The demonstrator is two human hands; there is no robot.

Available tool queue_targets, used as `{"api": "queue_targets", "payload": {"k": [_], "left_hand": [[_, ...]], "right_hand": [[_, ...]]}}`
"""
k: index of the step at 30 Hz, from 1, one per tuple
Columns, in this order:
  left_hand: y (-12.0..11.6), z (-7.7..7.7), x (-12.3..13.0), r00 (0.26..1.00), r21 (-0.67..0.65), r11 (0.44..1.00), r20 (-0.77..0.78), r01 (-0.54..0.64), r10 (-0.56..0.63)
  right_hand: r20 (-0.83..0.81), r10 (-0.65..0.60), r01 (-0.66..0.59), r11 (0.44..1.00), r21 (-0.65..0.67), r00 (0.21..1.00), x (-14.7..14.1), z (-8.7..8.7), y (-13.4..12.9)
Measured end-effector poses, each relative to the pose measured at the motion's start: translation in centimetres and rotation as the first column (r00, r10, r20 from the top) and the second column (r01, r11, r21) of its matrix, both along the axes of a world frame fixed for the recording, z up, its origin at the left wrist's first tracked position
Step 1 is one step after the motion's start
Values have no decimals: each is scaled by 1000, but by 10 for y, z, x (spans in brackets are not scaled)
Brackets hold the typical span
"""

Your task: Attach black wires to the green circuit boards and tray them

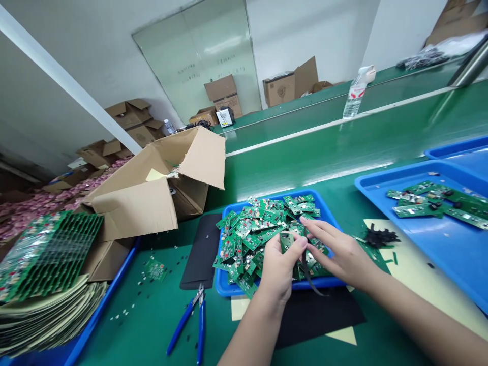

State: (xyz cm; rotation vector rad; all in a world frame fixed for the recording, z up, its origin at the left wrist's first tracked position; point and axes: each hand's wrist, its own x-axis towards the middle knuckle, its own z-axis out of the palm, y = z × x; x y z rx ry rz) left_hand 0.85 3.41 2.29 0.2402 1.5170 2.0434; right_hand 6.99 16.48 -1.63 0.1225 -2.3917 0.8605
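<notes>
- left fingers (296, 249) pinching a green board (286, 242)
- right fingers (325, 232) by black strip (309, 279), can't tell if gripping
- middle tray (229, 292) heaped, right tray (457, 254) only has a handful

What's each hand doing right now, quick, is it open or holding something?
Left hand: closed, pinching a small green board.
Right hand: fingers partly spread, tips by a dark strip; can't tell if they grip it.

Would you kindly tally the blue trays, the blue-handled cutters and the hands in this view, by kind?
Blue trays: 4, three of them cut off by the picture's edge
Blue-handled cutters: 1
Left hand and right hand: 2
Total: 7
</notes>
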Motion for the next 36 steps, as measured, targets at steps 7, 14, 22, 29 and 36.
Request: {"api": "queue_targets", "payload": {"k": [7, 14, 22, 29, 36], "left_hand": [[-1, 1, 1, 994, -67, 996, -86, 66, -71], [2, -3, 3, 999, -24, 999, -28, 24, -25], [0, -7, 9, 970, -136, 972, -127, 190, -207], [-1, -2, 6, 961, -77, 963, -81, 259, -265], [0, 0, 4, 962, 54, 960, 2, 274, -274]], "right_hand": [[105, -55, 82, 958, -276, 993, 0, -1, 1], [127, 78, 24, 757, -653, 989, 6, 13, -2], [209, 7, 162, 606, -779, 978, 3, 11, -7], [222, 63, 149, 565, -812, 973, 1, 14, -2], [157, 13, 114, 626, -771, 988, 1, 13, 4]]}}
